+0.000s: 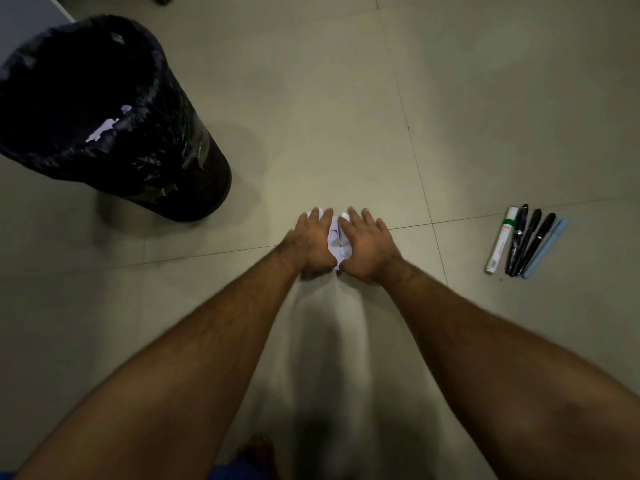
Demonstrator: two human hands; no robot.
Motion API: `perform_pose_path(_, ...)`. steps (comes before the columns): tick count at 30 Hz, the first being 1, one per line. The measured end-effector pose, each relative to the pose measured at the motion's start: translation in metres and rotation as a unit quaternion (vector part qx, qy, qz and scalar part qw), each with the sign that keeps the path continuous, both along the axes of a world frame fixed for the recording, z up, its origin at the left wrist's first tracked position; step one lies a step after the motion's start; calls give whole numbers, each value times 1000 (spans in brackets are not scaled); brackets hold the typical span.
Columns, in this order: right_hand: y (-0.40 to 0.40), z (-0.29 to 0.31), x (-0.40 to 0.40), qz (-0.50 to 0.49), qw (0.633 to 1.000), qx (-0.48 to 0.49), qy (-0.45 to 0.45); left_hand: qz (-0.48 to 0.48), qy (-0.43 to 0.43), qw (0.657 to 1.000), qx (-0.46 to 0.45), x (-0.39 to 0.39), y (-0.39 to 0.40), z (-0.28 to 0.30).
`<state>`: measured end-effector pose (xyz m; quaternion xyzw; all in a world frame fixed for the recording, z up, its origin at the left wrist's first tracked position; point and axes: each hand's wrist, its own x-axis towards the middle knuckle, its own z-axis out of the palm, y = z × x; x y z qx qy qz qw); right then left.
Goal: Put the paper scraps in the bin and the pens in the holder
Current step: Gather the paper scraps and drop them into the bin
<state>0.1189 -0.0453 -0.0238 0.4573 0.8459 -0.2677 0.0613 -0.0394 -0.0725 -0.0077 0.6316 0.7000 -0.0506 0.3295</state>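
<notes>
On the tiled floor, both my hands press together around a small pile of white paper scraps (336, 241). My left hand (313, 241) cups the pile from the left and my right hand (367, 244) from the right, fingers spread over it; most of the paper is hidden between the palms. A black bin (194, 157) lined with a black bag stands at the upper left, with a few white scraps (104, 128) inside. Several pens and a white marker (526, 242) lie side by side on the floor to the right. No pen holder is in view.
A pale grey cabinet or wall corner (24, 15) sits behind the bin at the top left. Grout lines cross the beige floor tiles. A bare foot (258, 452) and a blue garment show at the bottom edge.
</notes>
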Motion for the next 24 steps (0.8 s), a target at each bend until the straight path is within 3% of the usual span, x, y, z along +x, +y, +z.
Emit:
perform_pose_path(2, -7, 4, 8, 8, 1000, -22, 2, -27, -22, 999, -12, 6, -9, 0)
perform_pose_path(7, -19, 13, 19, 40, 998, -11, -38, -94, 76, 990, 69, 12, -32, -6)
perform_pose_path(13, -31, 26, 14, -29, 997, 69, -19, -52, 109, 989, 81, 30, -31, 2)
perform_pose_path(18, -45, 19, 11, -106, 993, -2, 41, -35, 108, 989, 90, 38, -40, 8)
perform_pose_path(24, -46, 13, 2, -154, 986, -20, 62, 23, 90, 994, 54, 38, -38, 12)
